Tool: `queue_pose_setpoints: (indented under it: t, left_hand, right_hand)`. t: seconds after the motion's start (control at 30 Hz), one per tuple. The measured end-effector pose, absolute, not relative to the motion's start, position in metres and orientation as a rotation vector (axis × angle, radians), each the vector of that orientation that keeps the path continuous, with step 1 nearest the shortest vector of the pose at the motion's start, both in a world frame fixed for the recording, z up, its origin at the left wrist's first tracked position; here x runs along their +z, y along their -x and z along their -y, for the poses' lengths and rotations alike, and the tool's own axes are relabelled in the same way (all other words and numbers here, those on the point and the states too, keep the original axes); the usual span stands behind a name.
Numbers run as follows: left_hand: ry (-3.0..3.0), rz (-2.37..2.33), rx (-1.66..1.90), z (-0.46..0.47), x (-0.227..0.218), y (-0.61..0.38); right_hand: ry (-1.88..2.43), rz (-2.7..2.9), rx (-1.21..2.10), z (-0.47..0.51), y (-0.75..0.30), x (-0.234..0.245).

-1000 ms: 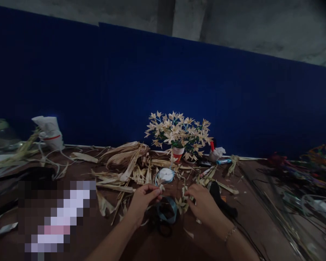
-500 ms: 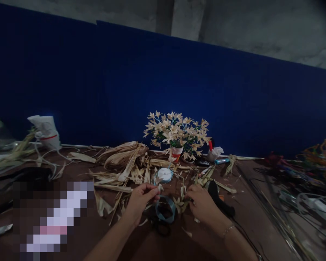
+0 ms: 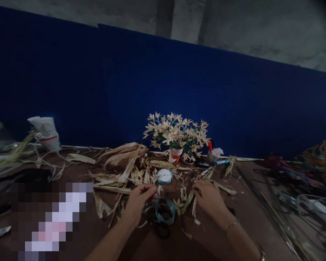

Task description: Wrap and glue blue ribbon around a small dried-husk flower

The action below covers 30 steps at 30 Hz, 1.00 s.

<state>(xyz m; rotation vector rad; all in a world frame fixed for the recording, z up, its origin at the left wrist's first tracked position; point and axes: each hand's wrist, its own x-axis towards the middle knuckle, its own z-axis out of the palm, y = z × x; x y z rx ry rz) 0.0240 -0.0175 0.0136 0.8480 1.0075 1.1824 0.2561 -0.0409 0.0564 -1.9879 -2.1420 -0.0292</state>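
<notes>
My left hand [image 3: 140, 203] is closed, thumb and forefinger pinching a small pale corn-husk flower [image 3: 159, 189]. Just below those fingertips stands a loop of light blue ribbon [image 3: 165, 210], beside black scissors [image 3: 162, 230]. My right hand [image 3: 209, 197] curls over a black glue gun [image 3: 230, 211] on the table and covers most of it; its fingertips are partly hidden. Between the hands lie greenish husk leaves [image 3: 180, 206] and thin pale strips [image 3: 195, 208]. A white-and-blue ribbon spool [image 3: 165, 176] sits farther back.
A red-striped cup [image 3: 176, 153] holds a bunch of husk flowers [image 3: 176, 128] by the blue partition [image 3: 152, 79]. Dried husks [image 3: 125, 159] are heaped left of it. A blue tube [image 3: 221, 161], cables and colourful strands [image 3: 312, 163] lie to the right on the brown table [image 3: 250, 232].
My right hand has left the husk leaves, moving right and over the glue gun. My left hand keeps its pinch and has barely moved.
</notes>
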Motion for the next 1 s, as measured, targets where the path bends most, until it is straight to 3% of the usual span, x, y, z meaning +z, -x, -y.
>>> queue_pose_setpoints:
  t: [0.3,0.63,0.83,1.0]
  left_hand:
    - [-0.789,-0.978,1.211,0.018,0.016,-0.022]
    - [-0.765,-0.992,1.279,0.015,0.017,-0.019]
    - [-0.723,-0.986,1.328,0.012,0.017,-0.016]
    - [-0.764,-0.987,1.350,0.009,0.015,-0.013]
  right_hand:
    - [1.859,2.140,0.093,0.033,-0.249,0.055]
    - [1.947,2.030,-0.071,0.043,-0.237,0.054]
    - [1.675,2.194,0.096,0.047,-0.197,0.053]
    - [1.479,2.457,0.028,0.038,-0.145,0.046]
